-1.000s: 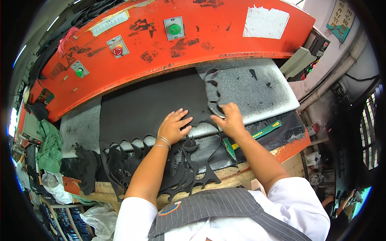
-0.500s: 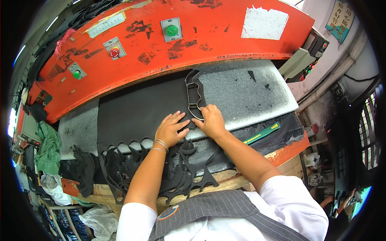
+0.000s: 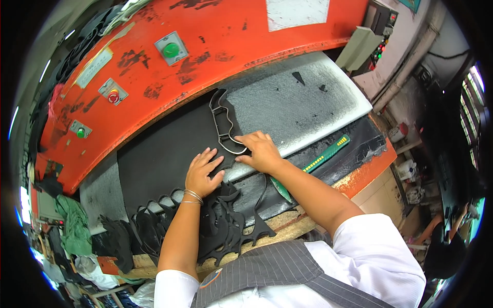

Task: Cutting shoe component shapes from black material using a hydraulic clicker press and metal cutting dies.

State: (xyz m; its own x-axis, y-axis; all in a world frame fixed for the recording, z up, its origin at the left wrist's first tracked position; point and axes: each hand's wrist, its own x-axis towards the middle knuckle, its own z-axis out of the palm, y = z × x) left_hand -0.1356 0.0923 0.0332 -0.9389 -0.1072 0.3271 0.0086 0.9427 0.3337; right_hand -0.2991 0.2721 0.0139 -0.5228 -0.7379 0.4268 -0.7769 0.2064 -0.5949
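Spread wide, the left hand [image 3: 204, 173] lies on the black sheet [image 3: 159, 141], left of centre; the right hand [image 3: 261, 153] touches the lower end of the metal cutter [image 3: 224, 135], just above the frame's centre, whether clamped I cannot tell.

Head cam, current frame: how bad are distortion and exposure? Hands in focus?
All in the head view: fisheye bows the red beam and blackens the corners; the barred window at right looks blown out; left hand, right hand and metal frame look fairly sharp.
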